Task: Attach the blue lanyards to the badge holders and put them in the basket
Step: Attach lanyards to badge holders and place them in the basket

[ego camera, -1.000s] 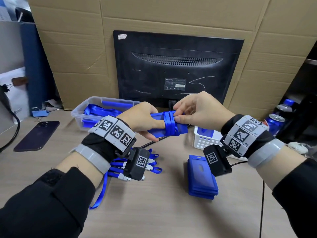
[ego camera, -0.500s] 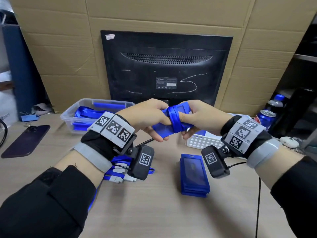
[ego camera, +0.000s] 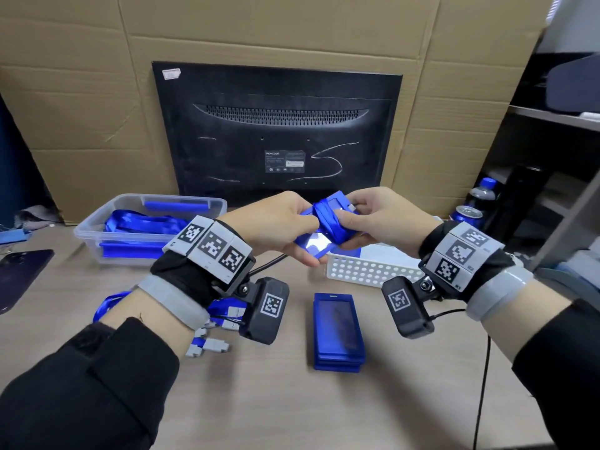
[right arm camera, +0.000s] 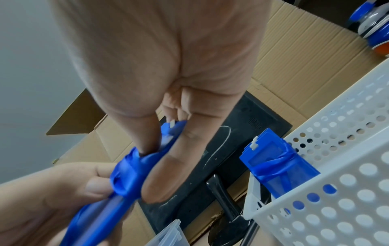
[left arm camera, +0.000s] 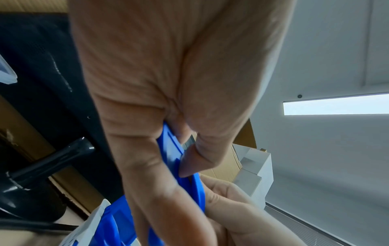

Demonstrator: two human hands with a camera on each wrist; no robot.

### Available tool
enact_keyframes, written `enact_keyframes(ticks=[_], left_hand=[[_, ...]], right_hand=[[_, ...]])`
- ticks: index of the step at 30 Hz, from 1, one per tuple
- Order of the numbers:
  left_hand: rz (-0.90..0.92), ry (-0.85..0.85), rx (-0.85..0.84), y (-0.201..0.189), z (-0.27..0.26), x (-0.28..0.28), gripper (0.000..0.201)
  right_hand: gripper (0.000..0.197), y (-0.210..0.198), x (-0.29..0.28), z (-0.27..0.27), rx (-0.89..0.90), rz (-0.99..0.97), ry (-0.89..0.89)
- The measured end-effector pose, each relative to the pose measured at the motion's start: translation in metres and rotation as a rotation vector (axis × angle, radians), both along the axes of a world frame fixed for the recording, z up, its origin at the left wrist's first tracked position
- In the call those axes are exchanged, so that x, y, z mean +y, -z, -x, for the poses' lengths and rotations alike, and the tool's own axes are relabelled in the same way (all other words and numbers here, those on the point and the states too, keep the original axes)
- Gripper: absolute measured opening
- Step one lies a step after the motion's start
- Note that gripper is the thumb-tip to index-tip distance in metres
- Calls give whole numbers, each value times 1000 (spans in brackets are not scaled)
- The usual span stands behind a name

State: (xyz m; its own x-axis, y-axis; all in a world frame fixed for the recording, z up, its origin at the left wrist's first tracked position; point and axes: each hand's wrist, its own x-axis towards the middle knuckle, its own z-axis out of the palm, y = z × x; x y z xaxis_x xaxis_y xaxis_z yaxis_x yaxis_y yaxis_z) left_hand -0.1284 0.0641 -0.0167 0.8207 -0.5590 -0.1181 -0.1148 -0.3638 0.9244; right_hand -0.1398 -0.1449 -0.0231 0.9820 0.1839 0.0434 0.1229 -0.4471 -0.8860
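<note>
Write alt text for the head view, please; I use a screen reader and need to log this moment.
Two hands, left hand and right hand, hold a blue badge holder wrapped in a blue lanyard above a white perforated basket. On the desk lie a stack of badge holders and loose lanyards.

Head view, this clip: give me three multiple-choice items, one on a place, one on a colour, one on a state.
1. Where is the stack of spare holders?
A. In the clear bin
B. On the table, nearer the person than the white basket
C. On the phone

2. What colour is the lanyard wound round the held holder?
A. Red
B. Black
C. Blue

3. How is that holder held?
A. By both hands
B. By the left hand alone
C. It lies on the table

Answers: 1 B, it lies on the table before the basket; 2 C, blue strap; 3 A, left hand and right hand both grip it.
</note>
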Motion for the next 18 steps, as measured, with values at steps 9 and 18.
enact_keyframes(ticks=[9, 18], left_hand=[[25, 52, -8, -4, 7, -17, 33], [-19, 77, -43, 0, -3, -32, 32]], right_hand=[[11, -7, -26, 12, 7, -54, 152], [13, -12, -39, 17, -54, -80, 216]])
